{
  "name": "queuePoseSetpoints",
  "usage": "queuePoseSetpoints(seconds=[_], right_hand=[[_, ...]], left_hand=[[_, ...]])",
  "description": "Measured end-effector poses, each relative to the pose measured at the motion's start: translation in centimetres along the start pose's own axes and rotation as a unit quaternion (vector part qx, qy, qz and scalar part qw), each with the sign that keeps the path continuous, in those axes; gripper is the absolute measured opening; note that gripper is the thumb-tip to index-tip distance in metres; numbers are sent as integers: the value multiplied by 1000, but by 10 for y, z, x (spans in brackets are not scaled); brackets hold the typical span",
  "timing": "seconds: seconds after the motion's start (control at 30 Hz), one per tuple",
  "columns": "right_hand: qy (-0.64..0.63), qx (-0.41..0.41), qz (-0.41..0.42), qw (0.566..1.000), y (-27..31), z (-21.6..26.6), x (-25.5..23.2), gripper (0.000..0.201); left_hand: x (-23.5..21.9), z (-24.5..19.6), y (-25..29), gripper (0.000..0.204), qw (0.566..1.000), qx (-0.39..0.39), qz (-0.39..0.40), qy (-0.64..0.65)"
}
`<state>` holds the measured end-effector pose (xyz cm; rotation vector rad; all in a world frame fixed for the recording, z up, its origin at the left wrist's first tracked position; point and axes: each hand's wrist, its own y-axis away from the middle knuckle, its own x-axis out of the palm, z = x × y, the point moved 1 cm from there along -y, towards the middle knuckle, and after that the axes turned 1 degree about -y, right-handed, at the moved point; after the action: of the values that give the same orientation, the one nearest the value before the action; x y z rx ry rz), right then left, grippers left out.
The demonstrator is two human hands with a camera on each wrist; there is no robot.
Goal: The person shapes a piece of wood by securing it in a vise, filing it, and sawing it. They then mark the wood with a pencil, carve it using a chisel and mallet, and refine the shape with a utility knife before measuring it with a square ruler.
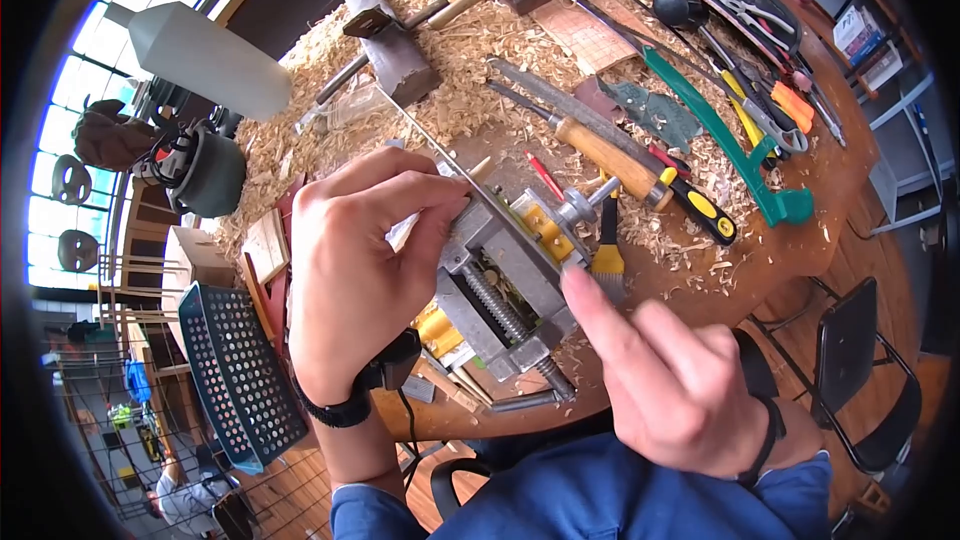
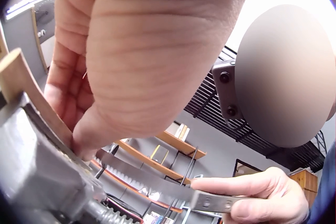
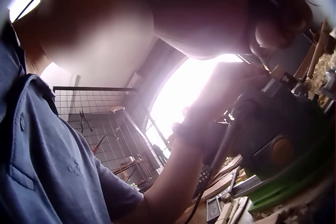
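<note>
A metal vise (image 1: 454, 292) stands at the table's near edge, a wooden stick (image 2: 32, 90) rising by its jaws in the left wrist view. My left hand (image 1: 365, 250) pinches the stick with bent fingertips, close beside a thin saw blade (image 1: 425, 133). The blade runs slantwise over the vise, its toothed edge visible in the left wrist view. My right hand (image 1: 680, 380) grips the saw's near end, index finger stretched along it; the left wrist view shows a riveted metal end (image 2: 212, 202) at those fingers. The saw's handle is hidden by the right hand.
Wood shavings (image 1: 460, 55) cover much of the table. A wooden mallet (image 1: 395, 50) and a white bottle (image 1: 205, 58) lie or stand beyond the left hand. Files, a green-handled tool (image 1: 705, 115) and pliers lie right; a perforated basket (image 1: 240, 370) is at left.
</note>
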<state>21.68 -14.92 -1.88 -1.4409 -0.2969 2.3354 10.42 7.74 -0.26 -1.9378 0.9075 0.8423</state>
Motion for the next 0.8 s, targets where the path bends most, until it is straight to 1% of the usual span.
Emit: queuePoseSetpoints(seconds=[0.03,0.17,0.23,0.33,0.43,0.5,0.57,0.63,0.67,0.7,0.8], right_hand=[[-25,5,-32,999,-3,-7,13,67],[-65,23,-35,997,-13,-11,23,64],[-91,20,-57,994,-10,-13,26,62],[-67,23,-44,997,-7,-9,19,61],[-59,22,-44,997,-9,-6,21,62],[-51,24,-48,997,-14,-6,25,63],[-38,7,-47,998,-22,-10,32,65],[-44,16,-48,998,-21,-7,31,66],[-56,23,-47,997,-20,-5,31,67],[-43,14,-62,997,-15,-5,30,68],[-28,13,-71,997,-7,-2,29,70]], left_hand=[[-1,0,1,14,1000,0,2,-1],[-1,-2,0,17,1000,-9,2,1],[0,-1,0,17,1000,-20,1,8],[0,-3,0,17,1000,-13,11,19],[-1,-4,1,17,1000,13,8,-2],[0,-1,1,17,1000,10,11,4],[0,-3,1,17,1000,14,13,13],[2,-5,3,15,1000,21,-7,-18],[2,-6,4,15,1000,18,-7,-17],[1,-6,3,14,1000,15,-1,-16],[0,-9,3,13,1000,15,6,-16]])
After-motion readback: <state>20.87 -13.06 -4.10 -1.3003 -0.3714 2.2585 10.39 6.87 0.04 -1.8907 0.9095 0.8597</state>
